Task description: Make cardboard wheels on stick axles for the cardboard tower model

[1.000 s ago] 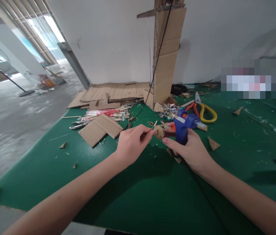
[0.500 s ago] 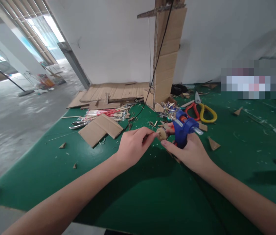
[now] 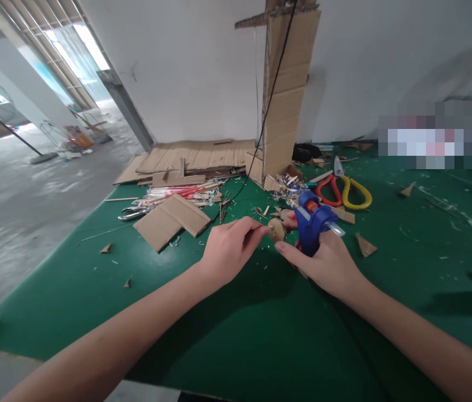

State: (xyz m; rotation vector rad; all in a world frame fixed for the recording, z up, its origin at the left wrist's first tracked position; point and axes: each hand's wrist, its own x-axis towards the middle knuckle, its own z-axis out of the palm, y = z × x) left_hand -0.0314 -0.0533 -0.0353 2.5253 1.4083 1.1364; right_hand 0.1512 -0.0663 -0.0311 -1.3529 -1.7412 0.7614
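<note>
My left hand point(image 3: 230, 248) pinches a small round cardboard piece point(image 3: 277, 229) between thumb and fingers, just above the green table point(image 3: 236, 335). My right hand point(image 3: 323, 262) grips a blue hot glue gun point(image 3: 313, 220) with a clear glue stick poking out of its back. The gun's nozzle end sits right at the cardboard piece. A black cord point(image 3: 269, 100) runs up past a tall cardboard column point(image 3: 284, 95) behind the hands.
Scissors with red and yellow handles point(image 3: 347, 192) lie behind the glue gun. A folded cardboard piece point(image 3: 172, 220), metal pliers point(image 3: 133, 213) and a pile of sticks point(image 3: 181, 194) lie to the left. Flat cardboard sheets point(image 3: 194, 156) lie by the wall. Small cardboard scraps point(image 3: 365, 244) dot the table.
Both hands have dropped slightly toward the table and the glue gun has tilted, its nozzle closing in on the cardboard piece. Nothing else has moved.
</note>
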